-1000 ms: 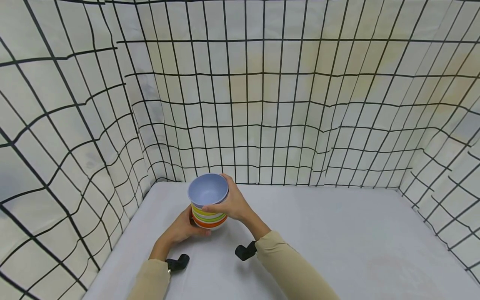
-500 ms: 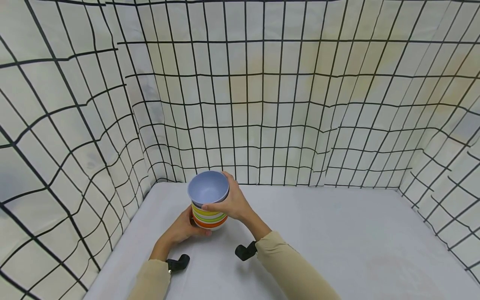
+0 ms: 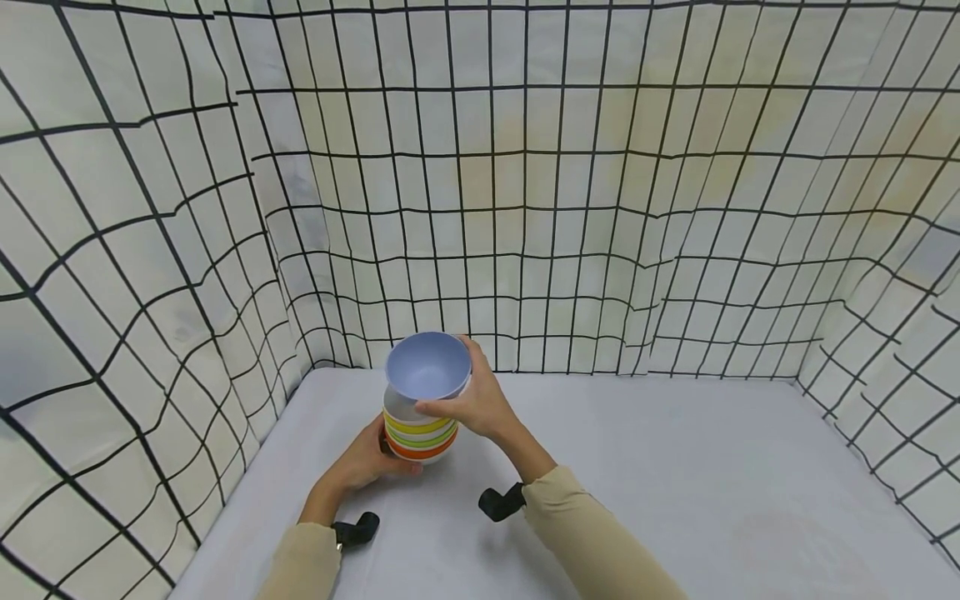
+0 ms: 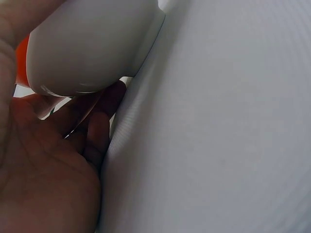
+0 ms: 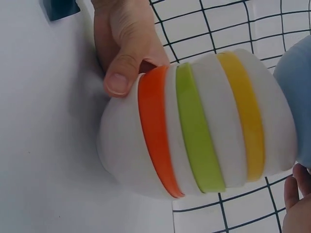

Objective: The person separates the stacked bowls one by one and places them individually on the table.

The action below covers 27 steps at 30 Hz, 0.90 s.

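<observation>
A stack of white bowls [image 5: 204, 121] with orange, green and yellow bands stands upright on the table at the left of the head view. My left hand [image 3: 366, 457] grips its lower left side, thumb in front near the orange band [image 5: 154, 131]; in the left wrist view its curled fingers lie under the white bowl wall [image 4: 92, 48]. Above the stack, my right hand [image 3: 483, 400] holds a light blue bowl [image 3: 427, 367] by its right side, thumb across the front. White shows between the blue rim and the yellow band. Most of the right fingers are hidden behind the bowl.
The white-covered table [image 3: 675, 475] extends to the right of the stack. White cloth walls with a black grid [image 3: 525, 183] close it off at the back, left and right. Black wrist devices [image 3: 501, 502] sit below both hands.
My right hand has moved up and slightly right with the blue bowl, and white now shows below its rim. The left hand and the banded bowls stay in place.
</observation>
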Each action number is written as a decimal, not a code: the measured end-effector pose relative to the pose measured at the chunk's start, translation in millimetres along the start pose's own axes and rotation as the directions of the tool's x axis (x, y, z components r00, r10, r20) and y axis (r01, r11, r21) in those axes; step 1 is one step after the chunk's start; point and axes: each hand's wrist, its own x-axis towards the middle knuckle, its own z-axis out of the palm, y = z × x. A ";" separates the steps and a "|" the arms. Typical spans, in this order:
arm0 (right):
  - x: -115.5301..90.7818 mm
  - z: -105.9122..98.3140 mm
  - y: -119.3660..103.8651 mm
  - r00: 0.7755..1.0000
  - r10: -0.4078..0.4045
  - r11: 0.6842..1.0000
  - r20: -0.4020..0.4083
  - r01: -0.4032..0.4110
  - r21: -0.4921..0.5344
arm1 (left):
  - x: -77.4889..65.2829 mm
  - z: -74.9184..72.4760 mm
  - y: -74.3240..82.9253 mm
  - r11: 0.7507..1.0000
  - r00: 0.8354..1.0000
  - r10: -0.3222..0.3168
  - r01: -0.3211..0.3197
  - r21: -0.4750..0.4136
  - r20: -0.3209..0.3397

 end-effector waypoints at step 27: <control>-50.7 -59.8 4.1 0.995 0.035 0.999 -0.092 -0.037 -0.025 | -0.1 1.1 3.9 1.000 1.000 -0.018 0.018 0.018 -0.016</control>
